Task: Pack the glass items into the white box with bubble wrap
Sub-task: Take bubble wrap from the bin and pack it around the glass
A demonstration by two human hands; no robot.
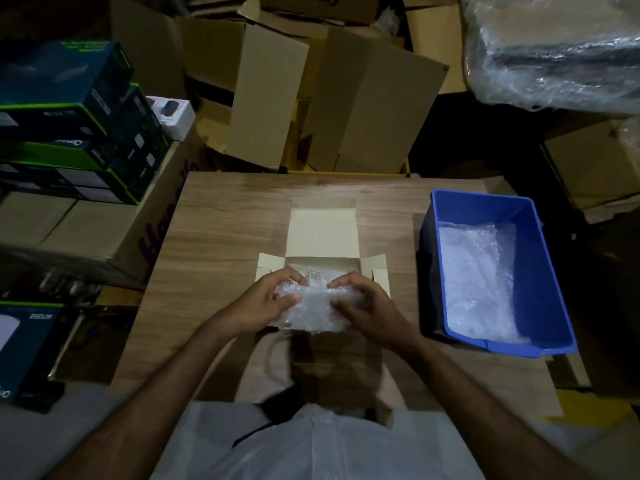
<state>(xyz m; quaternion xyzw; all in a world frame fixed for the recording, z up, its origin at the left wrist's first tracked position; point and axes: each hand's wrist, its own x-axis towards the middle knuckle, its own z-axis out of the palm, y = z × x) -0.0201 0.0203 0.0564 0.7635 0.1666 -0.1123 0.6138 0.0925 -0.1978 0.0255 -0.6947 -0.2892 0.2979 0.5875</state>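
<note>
A white box (323,233) lies open in the middle of the wooden table (221,223), its lid flap folded back and its side flaps out. Over the box's near edge I hold a bundle of bubble wrap (317,311); a clear glass piece shows at its top. My left hand (266,301) grips the bundle's left end with curled fingers. My right hand (363,303) grips its right end the same way. More wrap or glass lies dimly inside the box behind the bundle.
A blue plastic bin (530,268) with loose bubble wrap in it stands on the table's right side. Stacked dark product boxes (72,119) sit to the left. Brown cardboard cartons (311,98) crowd the far side, and a plastic-wrapped load (554,46) is at the top right.
</note>
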